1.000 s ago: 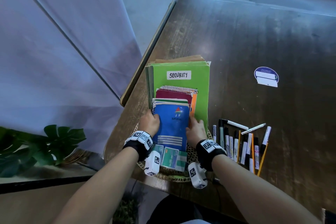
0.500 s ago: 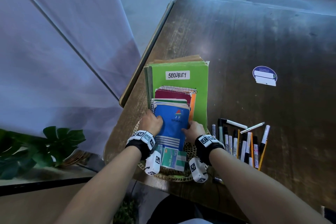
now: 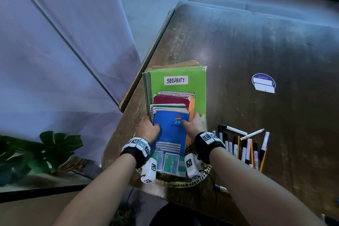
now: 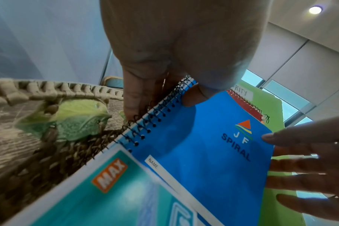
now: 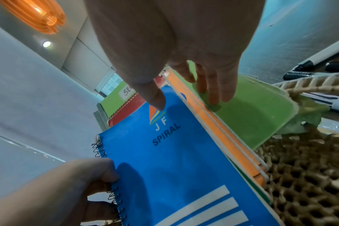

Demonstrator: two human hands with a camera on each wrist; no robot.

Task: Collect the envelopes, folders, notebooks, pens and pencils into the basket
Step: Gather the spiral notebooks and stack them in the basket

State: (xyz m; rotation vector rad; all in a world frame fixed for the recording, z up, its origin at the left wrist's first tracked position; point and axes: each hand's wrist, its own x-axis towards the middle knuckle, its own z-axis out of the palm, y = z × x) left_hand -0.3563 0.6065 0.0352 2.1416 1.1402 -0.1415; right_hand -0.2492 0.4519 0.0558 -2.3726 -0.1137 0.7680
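Blue notebook [image 3: 171, 134], left hand [image 3: 148, 130] fingers pinching spiral edge, right hand [image 3: 196, 124] fingers spread beside it

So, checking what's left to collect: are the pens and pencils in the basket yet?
No, the pens and pencils lie on the table, right of the basket.

Blue spiral notebook [image 3: 170, 134] tops the stack in the woven basket [image 3: 200, 180].
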